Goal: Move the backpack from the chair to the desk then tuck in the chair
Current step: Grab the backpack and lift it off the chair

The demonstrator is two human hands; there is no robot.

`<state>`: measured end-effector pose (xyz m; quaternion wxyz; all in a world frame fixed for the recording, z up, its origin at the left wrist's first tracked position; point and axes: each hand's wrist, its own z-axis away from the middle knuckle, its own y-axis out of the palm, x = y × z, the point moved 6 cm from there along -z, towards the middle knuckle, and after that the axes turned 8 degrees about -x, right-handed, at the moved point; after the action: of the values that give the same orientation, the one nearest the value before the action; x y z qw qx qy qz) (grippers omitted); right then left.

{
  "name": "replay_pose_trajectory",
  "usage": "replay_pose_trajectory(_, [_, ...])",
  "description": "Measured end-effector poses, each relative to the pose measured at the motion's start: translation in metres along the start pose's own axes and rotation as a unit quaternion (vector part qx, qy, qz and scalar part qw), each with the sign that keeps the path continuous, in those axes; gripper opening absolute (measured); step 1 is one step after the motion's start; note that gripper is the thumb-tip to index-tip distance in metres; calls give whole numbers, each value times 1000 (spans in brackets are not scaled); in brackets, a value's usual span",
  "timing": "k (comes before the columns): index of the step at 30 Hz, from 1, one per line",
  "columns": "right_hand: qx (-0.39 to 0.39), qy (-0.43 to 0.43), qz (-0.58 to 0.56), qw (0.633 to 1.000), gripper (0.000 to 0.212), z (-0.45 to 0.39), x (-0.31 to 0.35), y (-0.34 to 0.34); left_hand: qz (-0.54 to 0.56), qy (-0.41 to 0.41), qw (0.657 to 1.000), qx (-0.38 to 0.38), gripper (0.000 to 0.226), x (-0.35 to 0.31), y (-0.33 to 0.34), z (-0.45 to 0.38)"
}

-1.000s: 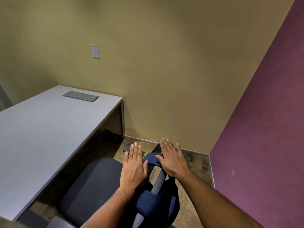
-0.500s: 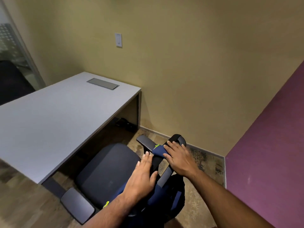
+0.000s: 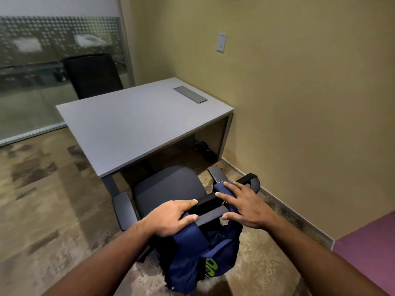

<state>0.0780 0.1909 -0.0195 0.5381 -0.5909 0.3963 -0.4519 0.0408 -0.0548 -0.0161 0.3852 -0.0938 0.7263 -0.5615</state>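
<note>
A navy backpack [image 3: 198, 257] with a lime logo hangs behind the backrest of a dark office chair [image 3: 168, 189], its straps looped over the backrest top. My left hand [image 3: 171, 216] is curled over the left strap at the backrest's top edge. My right hand [image 3: 245, 208] lies with fingers spread on the right strap, thumb under the top bar. The grey desk [image 3: 136, 124] stands just beyond the chair, whose seat faces it and is pulled out from under it.
A flat grey cable hatch [image 3: 190, 94] is set into the desk top near the tan wall [image 3: 299, 103]. A second dark chair [image 3: 92, 75] stands behind the desk by a glass partition [image 3: 42, 71]. Cables lie under the desk. A purple wall [image 3: 372, 253] is at the right.
The view has swung left and pulled back, showing the whole desk and the glass partition. My left hand went from lying flat to curling over the strap; my right hand stays on the other strap.
</note>
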Motion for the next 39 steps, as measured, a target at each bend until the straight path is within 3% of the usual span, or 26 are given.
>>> replay_pose_trajectory(4, [50,-69,24,996,108,4,-6,2,-39,-6,999,-12,75,7,-12,26])
replay_pose_trajectory(8, [49,-117,78,989,120,2,-4,0,-100,-15,990,-96,53,7,-25,46])
replay_pose_trajectory(14, [-18,-157,118,980,102,2,3,-3,-203,-16,961,-189,36,4,-38,69])
replay_pose_trajectory(22, [-62,-175,169,968,77,-3,16,-8,-221,-60,927,-295,40,-3,-21,137])
replay_pose_trajectory(27, [-54,-193,199,959,64,5,24,-20,-205,20,944,-257,31,-27,2,133])
replay_pose_trajectory(32, [-83,-201,220,951,33,20,32,-39,-188,91,961,-181,29,-39,30,120])
replay_pose_trajectory(39, [-181,-211,239,930,28,37,30,-91,-179,88,971,-131,35,-44,57,85])
